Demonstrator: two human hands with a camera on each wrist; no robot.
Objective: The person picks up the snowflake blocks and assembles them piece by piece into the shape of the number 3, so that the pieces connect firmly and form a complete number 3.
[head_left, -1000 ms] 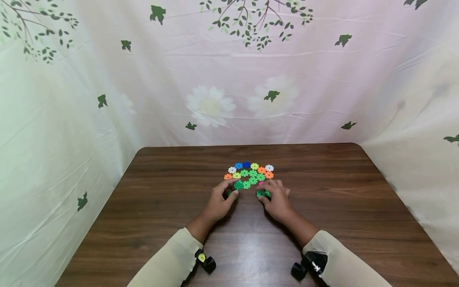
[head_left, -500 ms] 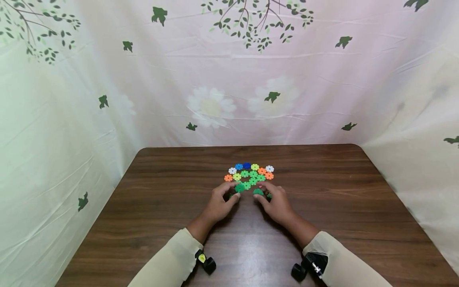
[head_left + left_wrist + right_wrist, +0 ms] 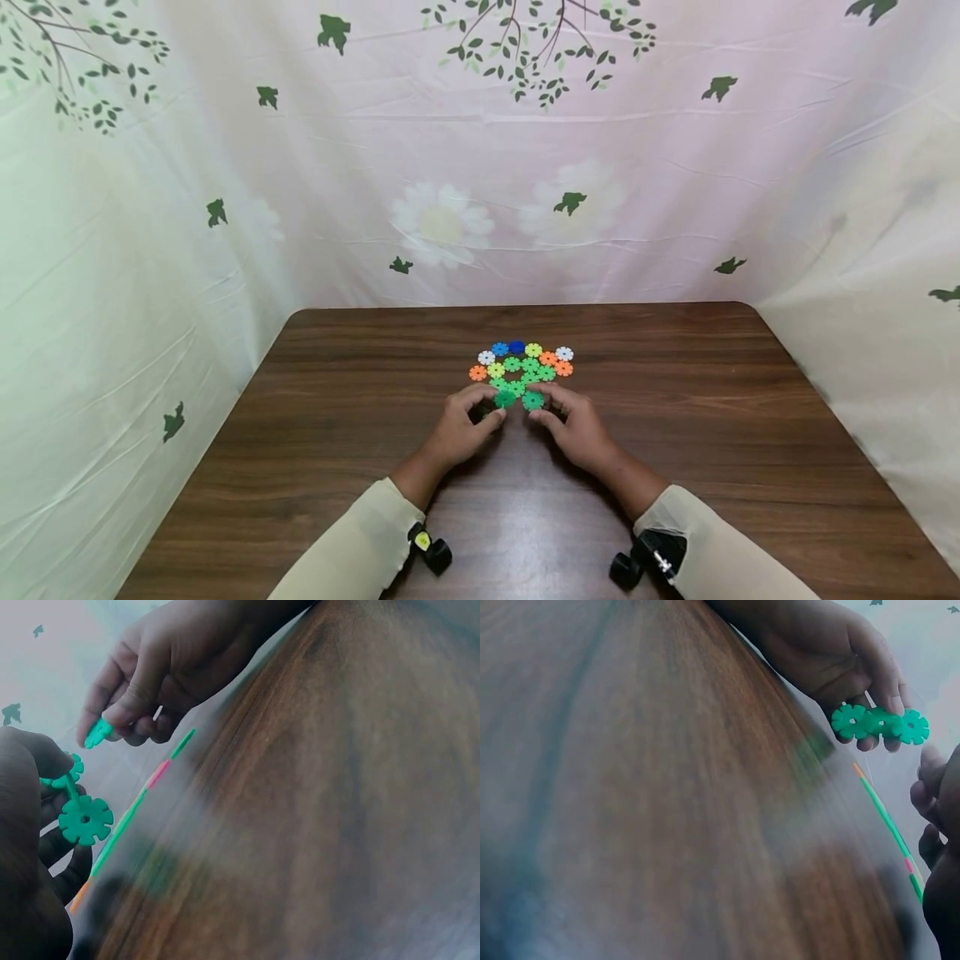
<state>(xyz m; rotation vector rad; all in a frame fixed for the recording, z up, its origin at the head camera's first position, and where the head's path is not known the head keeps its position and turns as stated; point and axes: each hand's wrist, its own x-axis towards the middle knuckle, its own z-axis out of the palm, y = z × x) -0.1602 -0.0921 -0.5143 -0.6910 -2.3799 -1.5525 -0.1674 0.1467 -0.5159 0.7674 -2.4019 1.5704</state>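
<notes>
My left hand (image 3: 459,427) pinches a short chain of joined green snowflake discs (image 3: 881,724), whose notched edges and centre holes show in the right wrist view. Opposite it, my right hand (image 3: 581,425) pinches a green snowflake disc (image 3: 532,401) between thumb and fingers; part of this piece is hidden by the hand. Only a small gap separates the two green pieces in the head view. Just behind the fingertips, a joined flat shape of light green, yellow, orange, white and blue snowflake discs (image 3: 530,364) lies on the table.
The brown wooden table (image 3: 360,450) stretches around both hands, with its far edge close to a printed cloth backdrop (image 3: 480,150). Black wrist cameras are strapped over both pale sleeves (image 3: 352,542).
The right hand's green piece has turned and shifted left, toward the left hand's. The left hand's piece has come slightly nearer and to the right. The coloured shape behind has stayed put.
</notes>
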